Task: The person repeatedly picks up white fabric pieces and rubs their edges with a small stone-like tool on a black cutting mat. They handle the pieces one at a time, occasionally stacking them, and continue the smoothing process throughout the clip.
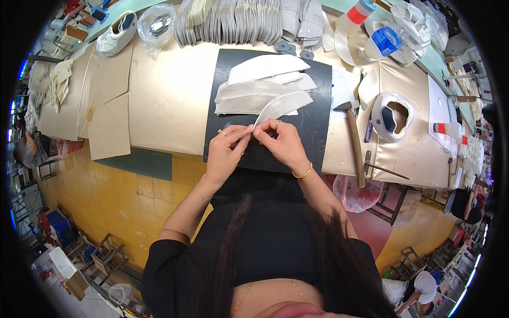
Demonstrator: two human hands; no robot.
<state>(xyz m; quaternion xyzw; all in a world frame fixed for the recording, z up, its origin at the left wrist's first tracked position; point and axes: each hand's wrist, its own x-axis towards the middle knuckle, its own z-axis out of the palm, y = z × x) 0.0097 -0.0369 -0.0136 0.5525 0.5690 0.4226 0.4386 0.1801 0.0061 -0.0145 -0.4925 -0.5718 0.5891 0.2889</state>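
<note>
Both my hands pinch the near, narrow end of a curved light-grey shoe piece (283, 104). My left hand (227, 151) has thumb and forefinger closed on its tip. Right against it, my right hand (283, 144) grips the same end with its fingertips. The rest of the piece slants up and right over other grey and white curved shoe pieces (268, 69), which lie overlapping on a black board (313, 135). My fingers hide the very tip.
A hammer (354, 143) lies right of the board, near a white shoe upper (391, 119). Bundled grey pieces (228, 24) line the back. Bottles (384, 41) stand at back right. Cardboard sheets (110, 124) and a white sneaker (116, 34) are at left. Other people sit farther off.
</note>
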